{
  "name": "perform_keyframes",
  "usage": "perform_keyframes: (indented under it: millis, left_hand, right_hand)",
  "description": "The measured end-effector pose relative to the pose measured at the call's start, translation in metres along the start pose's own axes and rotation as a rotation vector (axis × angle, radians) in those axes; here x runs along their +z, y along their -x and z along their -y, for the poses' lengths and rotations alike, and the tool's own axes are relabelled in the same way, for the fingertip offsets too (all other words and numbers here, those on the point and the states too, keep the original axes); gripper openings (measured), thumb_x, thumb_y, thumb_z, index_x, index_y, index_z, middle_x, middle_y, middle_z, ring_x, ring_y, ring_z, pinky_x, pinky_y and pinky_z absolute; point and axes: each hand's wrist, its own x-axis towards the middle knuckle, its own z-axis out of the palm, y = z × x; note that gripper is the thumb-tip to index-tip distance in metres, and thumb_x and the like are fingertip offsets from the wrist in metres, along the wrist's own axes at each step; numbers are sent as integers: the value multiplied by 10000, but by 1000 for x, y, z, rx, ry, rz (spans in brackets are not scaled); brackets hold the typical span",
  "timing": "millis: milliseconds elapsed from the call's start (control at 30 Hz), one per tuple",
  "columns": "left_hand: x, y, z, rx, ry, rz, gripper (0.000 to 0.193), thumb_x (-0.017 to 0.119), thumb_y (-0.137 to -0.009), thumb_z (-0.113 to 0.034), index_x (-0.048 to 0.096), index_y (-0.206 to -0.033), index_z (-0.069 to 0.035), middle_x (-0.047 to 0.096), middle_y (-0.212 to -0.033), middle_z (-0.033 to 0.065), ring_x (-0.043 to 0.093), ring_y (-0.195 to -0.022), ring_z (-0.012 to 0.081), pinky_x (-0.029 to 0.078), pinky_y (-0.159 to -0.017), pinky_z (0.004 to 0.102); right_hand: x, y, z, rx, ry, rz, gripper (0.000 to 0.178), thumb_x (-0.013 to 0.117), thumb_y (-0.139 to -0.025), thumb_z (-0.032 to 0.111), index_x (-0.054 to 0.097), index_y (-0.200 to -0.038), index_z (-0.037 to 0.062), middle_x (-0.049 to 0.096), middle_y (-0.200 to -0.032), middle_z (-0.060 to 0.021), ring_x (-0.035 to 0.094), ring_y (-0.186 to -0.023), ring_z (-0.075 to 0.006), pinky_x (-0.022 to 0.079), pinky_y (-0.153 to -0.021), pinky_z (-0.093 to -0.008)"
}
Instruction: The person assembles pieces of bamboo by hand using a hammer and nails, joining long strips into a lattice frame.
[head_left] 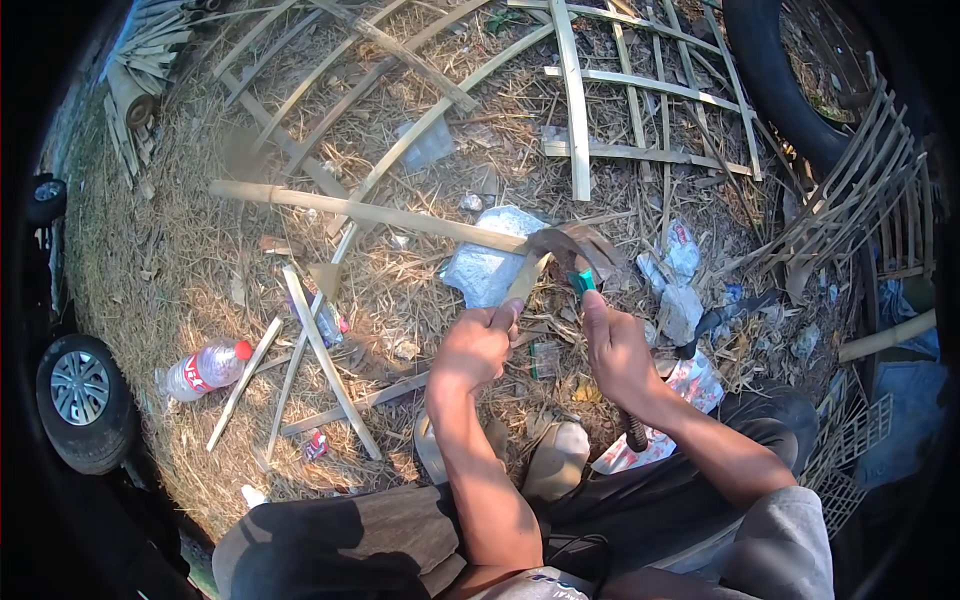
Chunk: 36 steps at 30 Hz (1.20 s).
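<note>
My left hand [475, 345] is closed around a short bamboo slat [528, 280], thumb on top. That slat meets the right end of a long bamboo slat [390, 215], which stretches away to the left. In my right hand [620, 345] is a claw hammer [552, 243] with green wrapping below its head; the dark handle end sticks out beneath my wrist. The hammer head, slightly blurred, covers the spot where the slats meet, so any nail there is hidden. Just left of that spot lies a pale grey slab [485, 272], partly under the long slat.
Bamboo lattices [577, 110] lie on the straw-strewn ground ahead. Crossed slats [325, 360] and a plastic bottle with a red cap [208, 370] are at left. A vehicle wheel [82, 395] stands at far left, a black tyre [775, 90] at upper right, and woven bamboo [850, 180] below it.
</note>
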Motion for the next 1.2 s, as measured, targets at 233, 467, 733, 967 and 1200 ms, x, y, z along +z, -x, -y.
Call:
perform_keyframes:
  millis: [233, 467, 733, 967, 1200]
  left_hand:
    - [-7, -1, 11, 69, 23, 35, 434, 581, -965, -471, 552, -755, -92, 446, -584, -42, 386, -476, 64, 312, -423, 241]
    - [-9, -10, 25, 124, -165, -46, 495, 554, -981, -477, 577, -720, -57, 487, -549, -7, 420, -470, 91, 333, -447, 280]
    - [2, -21, 49, 175, 92, 142, 347, 548, -1019, -340, 580, -888, -21, 540, -668, 11, 513, -582, 101, 453, -536, 280]
    - [26, -32, 64, 295, 257, 146, 292, 512, -1038, -277, 593, -949, -12, 620, -733, 51, 624, -660, 166, 524, -694, 309]
    - [36, -35, 62, 224, 202, 179, 327, 519, -1034, -325, 593, -926, -24, 640, -741, 67, 644, -665, 185, 519, -659, 324]
  right_hand:
    - [-17, -2, 28, 191, -205, 110, 681, 238, -1021, 624, 375, -601, 105, 378, -520, 25, 332, -426, -66, 262, -397, -269]
    - [9, 2, -23, 99, 125, 140, 659, 237, -1023, 620, 330, -616, 110, 385, -537, 19, 330, -422, -73, 276, -390, -268]
    - [-6, -12, -26, 112, 47, 193, 723, 227, -1023, 632, 452, -605, 86, 384, -478, 9, 388, -393, -117, 295, -396, -310]
    - [-11, -6, -7, 158, -155, 99, 701, 249, -982, 700, 411, -662, 98, 361, -501, 19, 361, -389, -101, 294, -365, -293]
    - [1, 11, -31, -19, -93, -10, 712, 257, -1051, 564, 412, -600, 36, 392, -528, -26, 352, -497, -117, 307, -470, -316]
